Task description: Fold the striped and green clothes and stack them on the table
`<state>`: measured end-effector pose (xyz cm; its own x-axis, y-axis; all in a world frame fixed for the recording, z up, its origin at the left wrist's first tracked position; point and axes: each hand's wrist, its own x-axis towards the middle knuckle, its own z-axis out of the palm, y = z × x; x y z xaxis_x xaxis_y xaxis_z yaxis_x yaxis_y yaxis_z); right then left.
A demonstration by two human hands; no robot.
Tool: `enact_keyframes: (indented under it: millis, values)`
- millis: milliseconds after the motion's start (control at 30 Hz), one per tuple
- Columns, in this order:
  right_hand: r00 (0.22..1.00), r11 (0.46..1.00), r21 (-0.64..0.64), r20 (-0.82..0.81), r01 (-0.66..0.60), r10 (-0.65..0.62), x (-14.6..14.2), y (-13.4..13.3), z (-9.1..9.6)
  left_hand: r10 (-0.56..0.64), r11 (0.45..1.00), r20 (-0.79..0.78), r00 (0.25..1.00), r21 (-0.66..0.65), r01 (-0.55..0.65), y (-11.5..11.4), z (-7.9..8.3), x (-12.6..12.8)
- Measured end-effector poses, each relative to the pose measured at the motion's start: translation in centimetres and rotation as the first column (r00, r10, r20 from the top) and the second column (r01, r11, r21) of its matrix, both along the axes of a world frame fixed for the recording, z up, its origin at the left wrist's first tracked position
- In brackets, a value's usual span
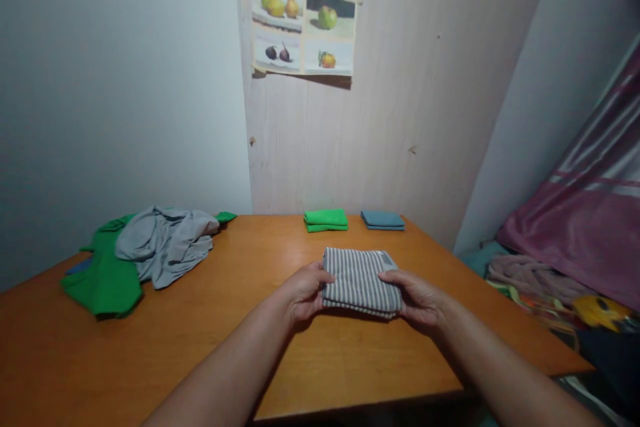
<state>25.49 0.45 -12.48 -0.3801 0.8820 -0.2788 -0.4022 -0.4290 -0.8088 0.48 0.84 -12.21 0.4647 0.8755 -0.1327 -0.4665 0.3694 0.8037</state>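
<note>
A folded grey-and-white striped cloth (pixel 359 279) lies on the wooden table (pixel 240 340) in front of me. My left hand (pixel 304 292) grips its left edge, thumb on top and fingers curled under. On the cloth's right edge my right hand (pixel 417 299) holds in the same way. The cloth is a neat rectangle, slightly raised at the near edge between both hands.
A folded green cloth (pixel 326 219) and a folded blue cloth (pixel 383 219) sit side by side at the table's far edge. A loose pile of grey clothing (pixel 163 243) over green clothing (pixel 107 277) lies at the left. Bedding and clothes (pixel 555 280) lie off the right edge.
</note>
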Motion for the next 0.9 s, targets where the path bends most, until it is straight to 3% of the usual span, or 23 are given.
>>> enact_keyframes:
  millis: [167, 367, 567, 767, 900]
  values:
    - [0.998, 0.990, 0.132, -0.025, -0.052, 0.056, 3.2, 3.4, -0.5, -0.034, 0.999, 0.002, 0.999, -0.011, 0.034, 3.9, 0.4, 2.4]
    - [0.993, 0.985, 0.134, 0.020, 0.111, -0.115, 6.7, 10.3, -0.3, 0.042, 0.999, -0.074, 0.996, 0.010, -0.042, 10.8, 1.5, 7.2]
    - [0.956, 0.926, 0.241, -0.118, 0.289, -0.268, 9.9, 17.3, 0.9, 0.123, 0.990, -0.225, 0.966, 0.098, -0.103, 18.4, 3.2, 11.5]
    - [0.892, 0.856, 0.256, -0.182, 0.450, -0.414, 11.1, 24.2, 1.7, 0.201, 0.977, -0.402, 0.893, 0.150, -0.152, 25.5, 3.5, 14.0]
    - [0.871, 0.835, 0.258, -0.220, 0.487, -0.440, 11.6, 28.2, 2.2, 0.255, 0.962, -0.473, 0.843, 0.211, -0.173, 28.9, 4.2, 15.0]
